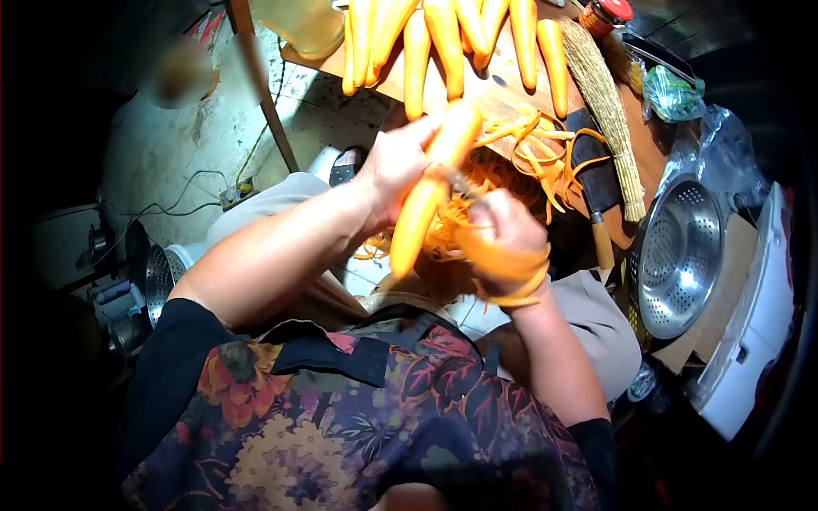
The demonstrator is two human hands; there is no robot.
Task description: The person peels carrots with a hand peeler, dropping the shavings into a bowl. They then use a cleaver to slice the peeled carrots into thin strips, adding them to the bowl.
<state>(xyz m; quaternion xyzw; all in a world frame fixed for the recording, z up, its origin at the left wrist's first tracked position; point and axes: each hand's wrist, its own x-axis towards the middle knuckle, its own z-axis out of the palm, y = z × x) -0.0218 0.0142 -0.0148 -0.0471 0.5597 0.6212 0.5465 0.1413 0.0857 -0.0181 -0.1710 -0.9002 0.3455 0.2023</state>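
My left hand point(399, 166) is closed around a long orange carrot point(417, 223), held slanting over my lap with its narrow end toward me. My right hand point(509, 237), smeared by motion, grips a peeler point(458, 180), whose metal head lies against the middle of the carrot. Orange peel strips hang over my right hand and wrist. Below the hands is a heap of carrot peelings point(477, 183), partly hidden by the carrot and right hand. More peel strips point(541, 153) lie on the near edge of the wooden table point(503, 94).
Several peeled carrots point(443, 47) lie along the table. Right of them are a cleaver point(594, 170) with a wooden handle, a straw brush point(607, 111) and a red-lidded jar point(605, 15). A metal colander point(682, 255) stands at the right, beside a white foam lid point(750, 315).
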